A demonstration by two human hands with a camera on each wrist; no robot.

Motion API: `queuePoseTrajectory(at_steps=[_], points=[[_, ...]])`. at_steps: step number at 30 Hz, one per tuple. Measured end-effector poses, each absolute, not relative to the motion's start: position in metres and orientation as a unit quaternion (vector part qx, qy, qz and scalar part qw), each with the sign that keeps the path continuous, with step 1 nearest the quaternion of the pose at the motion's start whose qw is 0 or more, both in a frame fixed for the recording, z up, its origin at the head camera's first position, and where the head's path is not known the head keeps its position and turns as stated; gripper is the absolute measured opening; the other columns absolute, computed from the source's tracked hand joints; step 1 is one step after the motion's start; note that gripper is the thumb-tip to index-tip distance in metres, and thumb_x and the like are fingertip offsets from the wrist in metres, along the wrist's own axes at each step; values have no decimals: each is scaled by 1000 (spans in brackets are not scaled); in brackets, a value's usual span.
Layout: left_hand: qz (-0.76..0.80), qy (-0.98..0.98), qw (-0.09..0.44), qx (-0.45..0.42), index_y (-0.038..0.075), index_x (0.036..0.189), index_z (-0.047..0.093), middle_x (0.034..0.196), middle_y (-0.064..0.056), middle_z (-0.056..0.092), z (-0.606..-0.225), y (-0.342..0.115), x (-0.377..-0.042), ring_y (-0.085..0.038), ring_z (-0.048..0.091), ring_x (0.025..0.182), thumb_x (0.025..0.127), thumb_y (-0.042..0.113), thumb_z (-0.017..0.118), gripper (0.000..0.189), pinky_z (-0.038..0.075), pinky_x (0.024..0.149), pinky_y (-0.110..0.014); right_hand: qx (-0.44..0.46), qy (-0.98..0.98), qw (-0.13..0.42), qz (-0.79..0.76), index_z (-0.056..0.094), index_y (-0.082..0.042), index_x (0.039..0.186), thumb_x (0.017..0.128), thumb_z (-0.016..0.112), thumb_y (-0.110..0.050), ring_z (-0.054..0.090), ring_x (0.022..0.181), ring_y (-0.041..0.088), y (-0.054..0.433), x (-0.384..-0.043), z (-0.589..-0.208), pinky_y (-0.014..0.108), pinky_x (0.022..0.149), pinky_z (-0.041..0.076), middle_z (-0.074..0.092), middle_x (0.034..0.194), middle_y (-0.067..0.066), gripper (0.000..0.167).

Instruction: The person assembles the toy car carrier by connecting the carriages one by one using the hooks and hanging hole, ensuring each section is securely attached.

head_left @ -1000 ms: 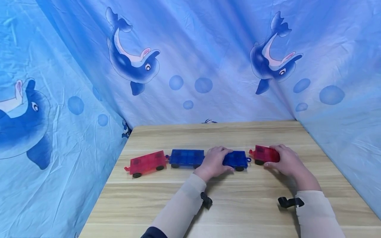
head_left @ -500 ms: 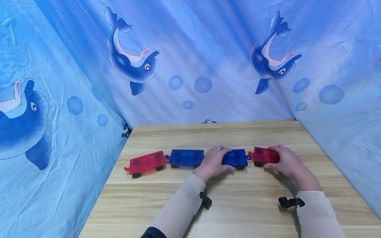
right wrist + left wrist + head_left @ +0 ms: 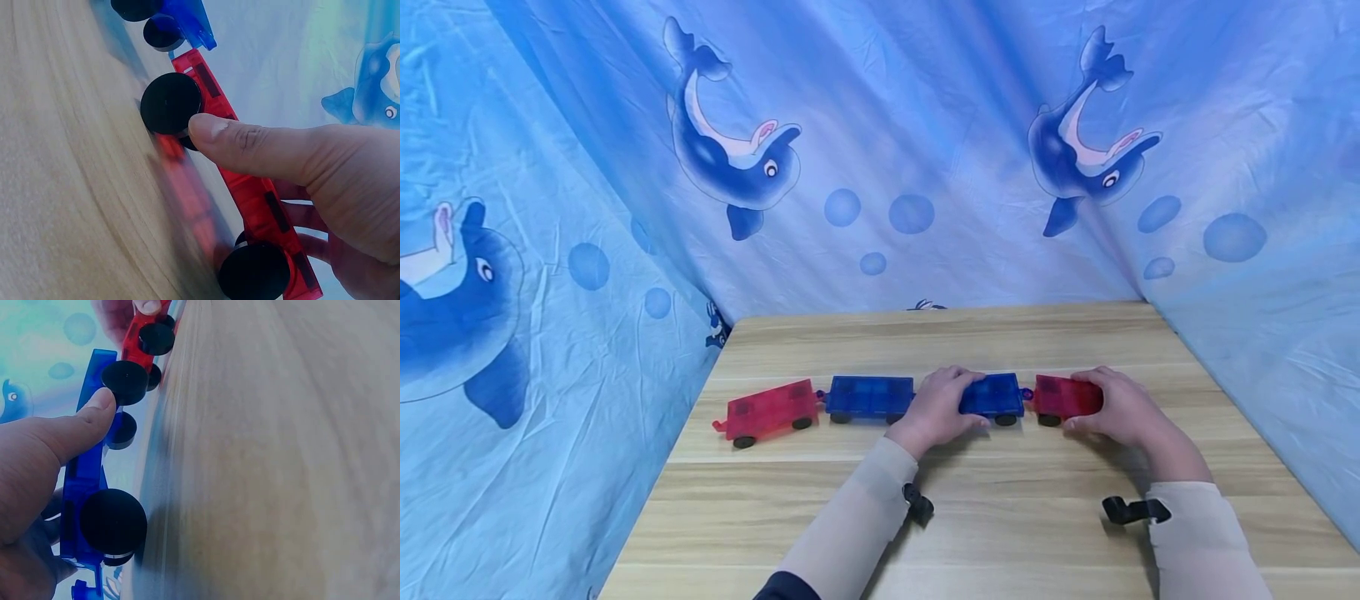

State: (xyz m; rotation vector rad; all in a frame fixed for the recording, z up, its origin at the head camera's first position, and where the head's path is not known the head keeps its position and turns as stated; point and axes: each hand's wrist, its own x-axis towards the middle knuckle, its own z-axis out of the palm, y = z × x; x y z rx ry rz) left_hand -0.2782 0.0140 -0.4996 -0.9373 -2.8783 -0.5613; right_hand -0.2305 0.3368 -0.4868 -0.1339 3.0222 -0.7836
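Note:
Four toy train cars would be miscounted at a glance, so by place: a translucent blue toy train car [image 3: 996, 395] is gripped across its sides by my left hand [image 3: 937, 407], thumb near a black wheel [image 3: 125, 382]. My right hand [image 3: 1112, 403] grips a red toy train car [image 3: 1060, 395] just to its right, thumb on the near side. The red car's hook and the blue car's ring overlap between the hands. Left of my left hand stand another blue car [image 3: 870, 395] and a second red car [image 3: 771, 410], angled slightly. My left hand hides the joint between the two blue cars.
The cars stand on a wood-grain table [image 3: 985, 517]. Blue cloth with printed dolphins [image 3: 737, 158] hangs behind it and along both sides. A black wrist mount [image 3: 919, 503] sits on the left sleeve and another mount [image 3: 1135, 510] on the right sleeve.
My right hand has brought the right-hand red car down so its hook meets the blue car's ring. The held blue car has tilted slightly; the other cars stay put.

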Motion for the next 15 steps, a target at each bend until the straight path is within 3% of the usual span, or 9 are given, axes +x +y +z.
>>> queuePoseTrajectory(at_steps=[15], points=[[-189, -937, 28, -293, 33, 156, 50, 149, 5, 55, -500, 14, -278, -19, 50, 138, 87, 60, 77, 78, 39, 118, -43, -42, 960, 19, -276, 54, -4, 148, 71, 95, -53, 57, 114, 42, 341, -230, -486, 62, 90, 54, 57, 135, 23, 100]])
